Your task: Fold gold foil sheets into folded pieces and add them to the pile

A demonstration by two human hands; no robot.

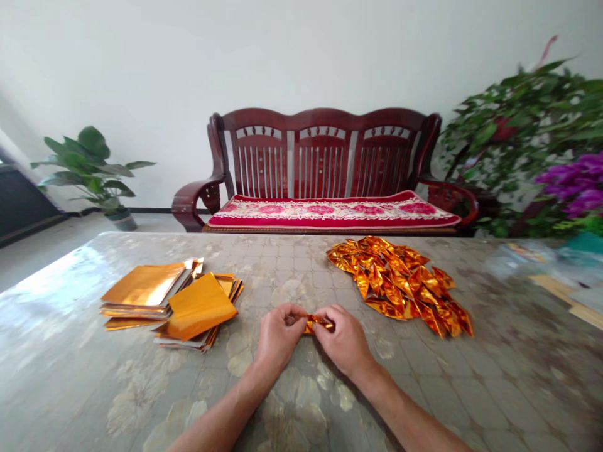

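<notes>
Near the front of a mottled, tile-patterned surface (70, 351), in the head view: a left hand (277, 336) and a right hand (343, 339), close together, each grip closed on a small folded piece of gold foil (319, 324), pinched from opposite ends, low over the surface between them. Just left of the hands, two loose stacks of flat gold foil sheets (144, 292), one orange-gold sheet (200, 306) lying tilted across the nearer stack. Right of the hands and a little apart, a heaped pile of folded gold foil pieces (398, 285). Toward the right edge, a clear plastic bag (522, 257) with a small label, too blurred to read. Beyond the surface, against a white wall, a dark red wooden bench (320, 157) with a red floral cushion (330, 212), between a potted plant (87, 166) and leafy greenery (518, 125) with purple flowers (575, 185).
</notes>
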